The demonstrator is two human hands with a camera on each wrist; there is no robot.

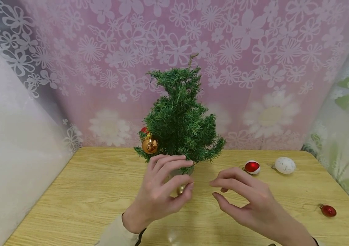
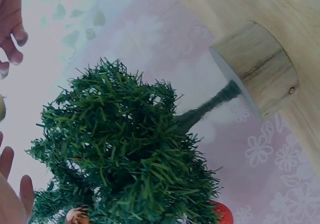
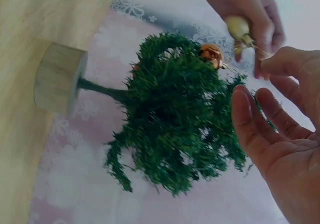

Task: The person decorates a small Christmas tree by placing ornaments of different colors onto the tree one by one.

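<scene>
A small green artificial Christmas tree (image 1: pixel 182 116) stands on a round wooden base (image 2: pixel 260 68). In front of it my left hand (image 1: pixel 165 189) pinches, between thumb and index finger, the thin string of a gold ball ornament (image 3: pixel 237 27). Its other fingers extend toward the tree. From the ornament's cap, the string reaches toward the fingertips of both hands in the right wrist view. My right hand (image 1: pixel 248 200) is just right of the left, fingers bent loosely, with a gap between thumb and index finger. A shiny copper ball (image 1: pixel 150 146) hangs on the tree's left side.
Behind the copper ball shows a red ornament (image 1: pixel 143 130). On the right of the wooden table (image 1: pixel 79 191) lie a red-and-white ornament (image 1: pixel 252 167), a speckled white ornament (image 1: pixel 285 165) and a small red ornament (image 1: pixel 328 210). A flowered pink curtain (image 1: pixel 125 51) hangs behind.
</scene>
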